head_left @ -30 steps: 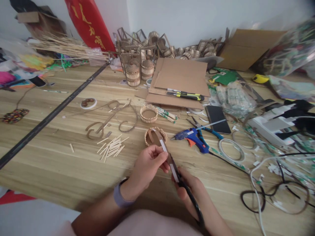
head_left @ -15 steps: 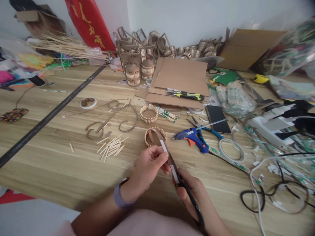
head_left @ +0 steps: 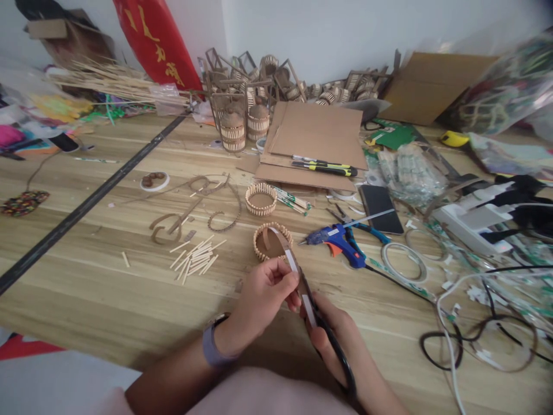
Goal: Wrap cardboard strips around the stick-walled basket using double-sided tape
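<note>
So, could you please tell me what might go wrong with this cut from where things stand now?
1. The left hand pinches the cardboard strip right next to the scissors held in the right hand, so a slip could nick a fingertip.
2. The strip's long free end hangs unsupported near the stick ring. It may flex, and the cut could wander.
3. The glue gun lies close by, and a hand movement might knock it.

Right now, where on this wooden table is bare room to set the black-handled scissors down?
Bare wood lies left of the left hand, between the pile of short pale sticks, the long black strip and the near edge. Right of the blue glue gun, cables crowd it.
</note>
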`<state>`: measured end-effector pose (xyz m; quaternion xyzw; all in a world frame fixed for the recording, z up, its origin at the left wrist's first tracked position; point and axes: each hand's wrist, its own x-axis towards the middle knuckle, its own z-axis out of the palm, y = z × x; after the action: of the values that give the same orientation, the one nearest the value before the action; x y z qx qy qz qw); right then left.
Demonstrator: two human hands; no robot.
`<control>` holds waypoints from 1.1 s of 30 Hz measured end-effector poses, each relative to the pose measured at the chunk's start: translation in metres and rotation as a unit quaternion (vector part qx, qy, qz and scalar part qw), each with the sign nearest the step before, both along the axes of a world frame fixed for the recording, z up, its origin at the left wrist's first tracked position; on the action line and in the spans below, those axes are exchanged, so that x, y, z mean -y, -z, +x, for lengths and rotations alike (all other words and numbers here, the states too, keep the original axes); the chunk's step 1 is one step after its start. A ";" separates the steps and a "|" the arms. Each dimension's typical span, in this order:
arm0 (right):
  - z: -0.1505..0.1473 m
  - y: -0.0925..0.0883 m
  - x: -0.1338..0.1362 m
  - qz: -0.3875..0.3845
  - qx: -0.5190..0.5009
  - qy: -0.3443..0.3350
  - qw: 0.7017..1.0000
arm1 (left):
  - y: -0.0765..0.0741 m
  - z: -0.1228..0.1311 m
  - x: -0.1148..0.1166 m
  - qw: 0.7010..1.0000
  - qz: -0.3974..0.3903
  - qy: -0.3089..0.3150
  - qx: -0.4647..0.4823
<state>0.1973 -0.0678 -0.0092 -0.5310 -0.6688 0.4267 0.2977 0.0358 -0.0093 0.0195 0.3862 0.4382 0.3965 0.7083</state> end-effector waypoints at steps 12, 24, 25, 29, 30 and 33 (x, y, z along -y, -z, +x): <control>-0.005 -0.009 -0.002 -0.024 -0.027 0.015 0.999 | -0.004 0.000 0.001 1.000 0.000 0.011 -0.015; -0.003 -0.005 -0.001 -0.004 -0.010 0.027 1.000 | -0.004 -0.002 0.000 0.997 0.019 0.056 -0.039; -0.002 -0.005 -0.001 -0.003 -0.009 0.030 0.999 | -0.004 -0.003 -0.001 0.996 0.029 0.064 -0.047; -0.002 -0.005 0.000 0.005 -0.002 0.041 0.999 | -0.006 -0.008 -0.006 0.993 0.049 0.056 -0.096; -0.002 -0.004 0.000 0.004 -0.001 0.040 0.999 | -0.006 -0.009 -0.007 0.993 0.051 0.047 -0.099; -0.002 -0.001 0.000 -0.007 0.001 0.027 1.000 | -0.004 -0.010 -0.008 0.993 0.065 0.027 -0.090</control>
<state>0.1951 -0.0680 -0.0083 -0.5511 -0.6518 0.4228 0.3046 0.0260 -0.0008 0.0235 0.4773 0.4631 0.3684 0.6496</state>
